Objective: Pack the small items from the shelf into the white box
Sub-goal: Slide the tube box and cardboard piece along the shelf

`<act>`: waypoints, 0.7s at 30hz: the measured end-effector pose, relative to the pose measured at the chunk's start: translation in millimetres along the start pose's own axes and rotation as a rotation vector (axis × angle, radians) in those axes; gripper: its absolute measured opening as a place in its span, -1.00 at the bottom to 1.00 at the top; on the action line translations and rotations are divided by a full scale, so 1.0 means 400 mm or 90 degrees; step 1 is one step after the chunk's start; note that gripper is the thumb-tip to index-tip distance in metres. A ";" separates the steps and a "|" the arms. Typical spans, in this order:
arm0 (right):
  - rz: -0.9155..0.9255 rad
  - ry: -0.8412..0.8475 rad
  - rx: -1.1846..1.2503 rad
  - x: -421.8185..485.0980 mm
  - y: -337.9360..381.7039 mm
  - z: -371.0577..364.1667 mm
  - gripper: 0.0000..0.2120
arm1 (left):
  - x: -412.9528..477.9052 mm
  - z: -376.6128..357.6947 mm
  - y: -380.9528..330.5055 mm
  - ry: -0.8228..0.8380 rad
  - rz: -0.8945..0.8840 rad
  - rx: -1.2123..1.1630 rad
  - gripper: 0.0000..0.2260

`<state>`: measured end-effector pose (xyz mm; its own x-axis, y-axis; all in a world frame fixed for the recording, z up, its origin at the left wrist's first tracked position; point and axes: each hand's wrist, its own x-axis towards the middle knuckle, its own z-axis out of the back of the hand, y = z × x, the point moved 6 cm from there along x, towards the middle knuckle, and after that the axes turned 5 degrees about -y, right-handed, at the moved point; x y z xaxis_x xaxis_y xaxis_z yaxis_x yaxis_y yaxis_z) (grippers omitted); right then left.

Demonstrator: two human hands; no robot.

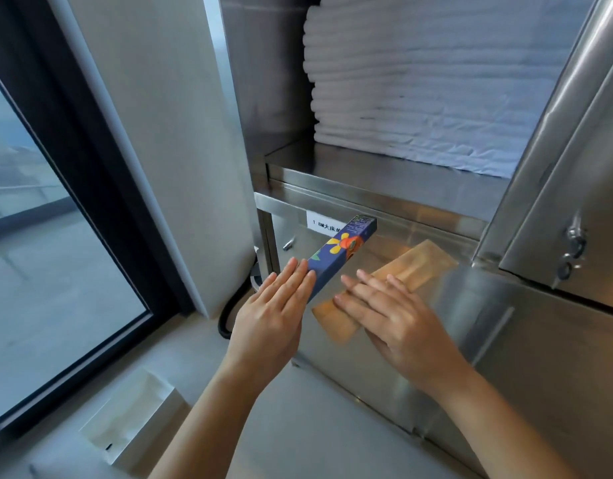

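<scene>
Directly ahead, a stainless steel cabinet (505, 340) fills the right half of the view, its door (557, 150) swung open at the right edge. A dark-framed window (39, 271) takes up the left side, reaching down to the pale floor (298, 426). On the cabinet's shelf (367, 167) sits a tall stack of folded white linens (419, 81).

Down on the floor at lower left, just beside the window frame, lies the white box (135, 420), well apart from both arms.

In front of the lower cabinet face, the left grip (274, 312) holds the lower end of a long blue carton (343, 250) against straight fingers. The thumb is hidden, so how it clamps cannot be told. The right grip (394, 316) lies just beside it, fingers flat over a few tan paper packets (419, 264) that it carries, thumb likewise out of sight.

The packets fan out past the fingertips at both ends. The carton, printed with a yellow flower, slants up and to the right, its top end overlapping a small white label (324, 223) on the cabinet. A black cable (229, 305) loops at the cabinet's foot.
</scene>
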<state>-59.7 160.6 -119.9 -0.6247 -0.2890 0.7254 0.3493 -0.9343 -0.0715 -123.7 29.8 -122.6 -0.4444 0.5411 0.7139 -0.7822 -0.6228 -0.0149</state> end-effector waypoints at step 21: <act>-0.070 0.016 -0.073 0.191 -0.453 -0.233 -0.62 | 0.416 -0.419 0.159 -0.007 -0.076 -0.085 -0.56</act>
<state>-235.9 288.5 -115.6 -0.6727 -0.1870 0.7159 0.1959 -0.9780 -0.0714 -320.8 175.0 -122.0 -0.3404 0.6007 0.7234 -0.8808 -0.4731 -0.0216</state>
